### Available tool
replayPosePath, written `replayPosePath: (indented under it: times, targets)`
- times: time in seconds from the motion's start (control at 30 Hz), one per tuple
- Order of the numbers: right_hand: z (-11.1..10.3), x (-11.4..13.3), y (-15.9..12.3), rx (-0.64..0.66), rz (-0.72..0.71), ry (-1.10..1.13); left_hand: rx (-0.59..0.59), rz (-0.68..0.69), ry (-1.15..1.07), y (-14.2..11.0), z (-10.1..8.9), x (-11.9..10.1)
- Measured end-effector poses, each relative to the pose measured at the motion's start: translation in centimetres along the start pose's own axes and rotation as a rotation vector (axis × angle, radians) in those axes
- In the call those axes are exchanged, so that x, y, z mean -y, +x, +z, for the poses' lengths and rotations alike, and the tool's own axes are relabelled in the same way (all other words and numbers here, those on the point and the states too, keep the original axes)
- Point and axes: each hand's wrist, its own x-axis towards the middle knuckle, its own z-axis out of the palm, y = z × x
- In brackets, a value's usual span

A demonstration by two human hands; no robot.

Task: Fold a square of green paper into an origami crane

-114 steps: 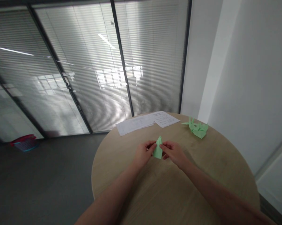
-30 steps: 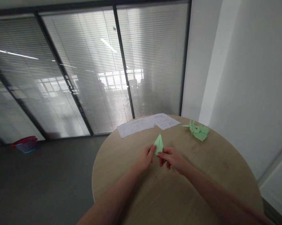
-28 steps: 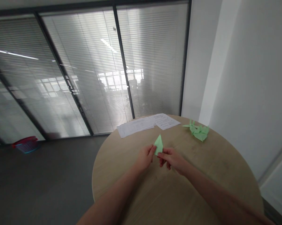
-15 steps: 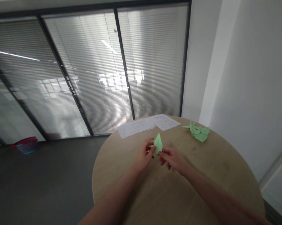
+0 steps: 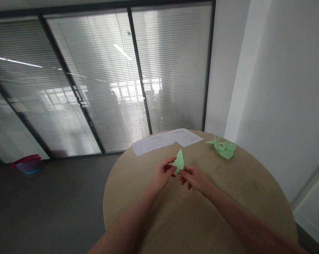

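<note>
A small piece of folded green paper (image 5: 179, 161), pointed at the top, is held up over the round wooden table between my two hands. My left hand (image 5: 164, 173) grips its left side, thumb in front and fingers behind. At its lower right corner, my right hand (image 5: 192, 177) pinches the paper between thumb and fingers. Farther right on the table lie green origami cranes (image 5: 224, 149), bunched together so that I cannot tell them apart.
White printed sheets (image 5: 154, 143) lie along the far edge of the round table (image 5: 185, 222). Behind it stands a glass partition with blinds (image 5: 175, 70), and a white wall (image 5: 286, 88) rises on the right. A red and blue basket (image 5: 29, 165) sits on the floor at left.
The folded green paper has turned slightly, its tip leaning a little more to the right. Both hands keep their hold, and the left fingers have shifted slightly along its edge.
</note>
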Motion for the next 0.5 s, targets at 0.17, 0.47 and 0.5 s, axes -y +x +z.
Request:
replayPosePath:
  times: [0.17, 0.47, 0.5]
  targets:
    - [-0.1, -0.2, 0.1, 0.001, -0.011, 0.001, 0.001, -0.015, -0.037, 0.1, 0.1, 0.0]
    - [-0.1, -0.7, 0.2, -0.004, 0.031, 0.138, 0.046, -0.111, -0.24, -0.4, 0.3, -1.0]
    - [-0.1, -0.6, 0.2, -0.006, 0.031, 0.153, 0.053, -0.125, -0.26, -0.4, 0.3, -1.0]
